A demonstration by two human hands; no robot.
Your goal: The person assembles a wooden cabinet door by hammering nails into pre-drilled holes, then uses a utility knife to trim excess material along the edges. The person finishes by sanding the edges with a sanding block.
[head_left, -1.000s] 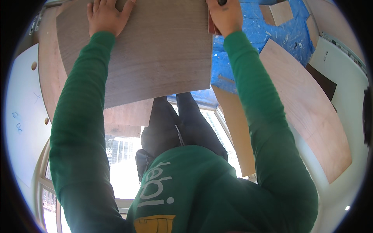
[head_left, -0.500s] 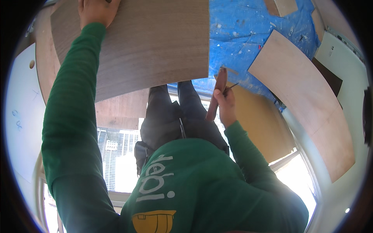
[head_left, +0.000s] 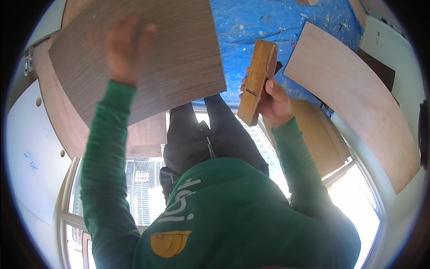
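A wooden hand plane [head_left: 257,83] is held upright in my right hand [head_left: 276,104], its flat sole with the narrow mouth slit turned up toward me. The fingers wrap round its body, and a dark piece sticks out on its far side. My left hand [head_left: 126,49], blurred by motion, is over the large brown wooden panel [head_left: 179,49] with thumb and fingers apart and nothing in it. Whether it touches the panel I cannot tell.
Blue sheeting [head_left: 242,27] spotted with white covers the floor ahead. A long pale plywood strip [head_left: 354,94] leans at the right, beside a tan board [head_left: 313,134]. White panels [head_left: 33,152] stand at the left. Bright windows [head_left: 143,188] lie below and beside me.
My right hand has turned the plane from its edge to show the sole and raised it toward me. My left hand has come off the panel's far left part and moved nearer.
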